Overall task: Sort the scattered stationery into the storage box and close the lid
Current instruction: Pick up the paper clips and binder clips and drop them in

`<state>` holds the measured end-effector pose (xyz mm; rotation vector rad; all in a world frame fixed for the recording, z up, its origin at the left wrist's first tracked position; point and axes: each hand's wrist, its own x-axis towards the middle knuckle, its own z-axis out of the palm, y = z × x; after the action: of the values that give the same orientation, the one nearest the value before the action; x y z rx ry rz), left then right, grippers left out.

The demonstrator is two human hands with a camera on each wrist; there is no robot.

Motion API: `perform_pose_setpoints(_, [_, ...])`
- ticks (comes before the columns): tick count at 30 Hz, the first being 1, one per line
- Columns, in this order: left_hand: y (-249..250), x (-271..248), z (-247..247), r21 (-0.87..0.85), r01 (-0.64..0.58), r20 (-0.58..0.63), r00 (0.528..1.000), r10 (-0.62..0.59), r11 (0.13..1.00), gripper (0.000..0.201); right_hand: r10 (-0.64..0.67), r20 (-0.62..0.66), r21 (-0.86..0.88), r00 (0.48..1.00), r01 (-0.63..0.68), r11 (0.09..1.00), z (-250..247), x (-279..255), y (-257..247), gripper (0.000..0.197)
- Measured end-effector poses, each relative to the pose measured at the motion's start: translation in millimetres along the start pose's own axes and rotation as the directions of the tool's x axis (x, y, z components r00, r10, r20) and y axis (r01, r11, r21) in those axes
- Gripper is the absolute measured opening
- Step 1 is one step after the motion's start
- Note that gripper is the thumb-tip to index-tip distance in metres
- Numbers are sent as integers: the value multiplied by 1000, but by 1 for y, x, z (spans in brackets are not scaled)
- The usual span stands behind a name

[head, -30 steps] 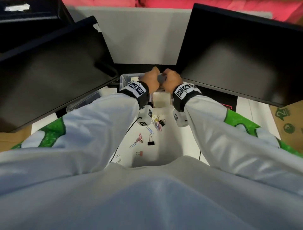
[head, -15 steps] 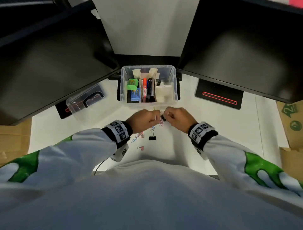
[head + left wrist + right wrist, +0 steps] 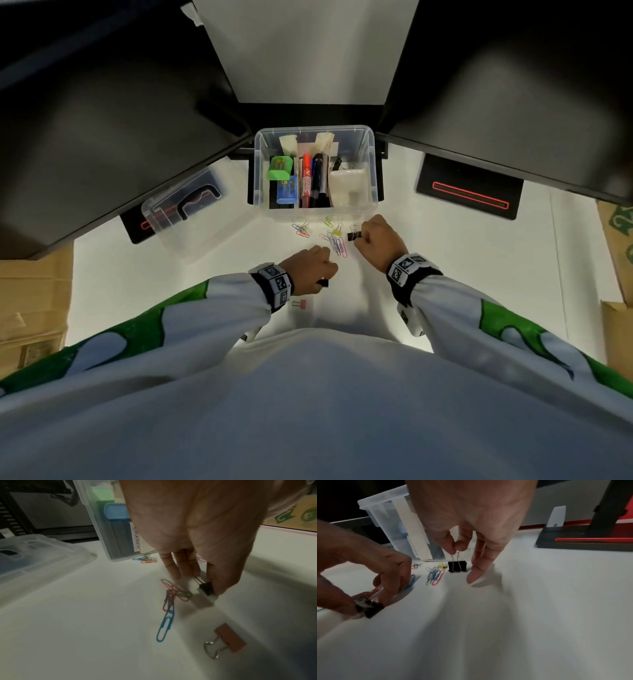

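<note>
A clear storage box (image 3: 372,164) stands at the back of the white desk, holding markers, an eraser and a green sharpener. Its lid (image 3: 186,212) lies to the left. Coloured paper clips (image 3: 337,245) and a yellow binder clip (image 3: 337,230) lie in front of the box. My right hand (image 3: 378,240) pinches the wire handles of a black binder clip (image 3: 457,566) that stands on the desk. My left hand (image 3: 310,267) pinches another black binder clip (image 3: 206,588) low on the desk, beside several paper clips (image 3: 173,595). A red-brown binder clip (image 3: 228,639) lies nearer me.
Two black monitors (image 3: 513,85) hang over the back of the desk, their bases (image 3: 469,192) on either side of the box. Cardboard boxes (image 3: 616,240) flank the desk on the left and right. A blue paper clip (image 3: 165,626) lies apart.
Both hands have drawn back from the box to the desk in front of it. Each now pinches a black binder clip, the left hand further toward me.
</note>
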<state>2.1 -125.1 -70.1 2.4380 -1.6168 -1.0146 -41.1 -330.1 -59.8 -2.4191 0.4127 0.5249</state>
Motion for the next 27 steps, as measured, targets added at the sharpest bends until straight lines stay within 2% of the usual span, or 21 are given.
perform_pose_setpoints(5, [-6,-4,-1,-36,31,-89,995,-34,999,26,61,-28,54,998,-59,997,-4,0,1,20])
perform_pose_setpoints(9, [-3,-2,-4,-14,45,-85,995,-46,999,25,125,-38,1,991,-125,992,8,10,-9,48])
perform_pose_setpoints(13, [3,1,-15,-107,76,-99,991,-87,991,25,101,-10,-81,995,-101,992,7,19,-9,31])
perform_pose_setpoints(17, [3,3,-23,-378,168,-30,981,-194,910,23,62,-20,-18,998,-62,998,-2,20,-1,15])
perform_pose_setpoints(19, [2,4,-25,-439,191,-32,973,-227,878,23,77,-21,46,997,-76,996,-5,17,4,12])
perform_pose_setpoints(21, [2,9,-26,-423,182,-96,965,-243,888,31,134,2,166,991,-132,977,-6,12,8,16])
perform_pose_setpoints(24, [8,23,-32,-309,223,-251,919,-305,925,21,192,74,317,979,-205,926,-6,5,13,15])
perform_pose_setpoints(25, [11,29,-34,-282,256,-284,898,-335,925,19,193,111,311,975,-218,925,-7,2,12,11])
perform_pose_setpoints(27, [18,42,-35,-192,335,-287,880,-380,922,23,172,170,212,970,-206,955,-11,-1,10,20])
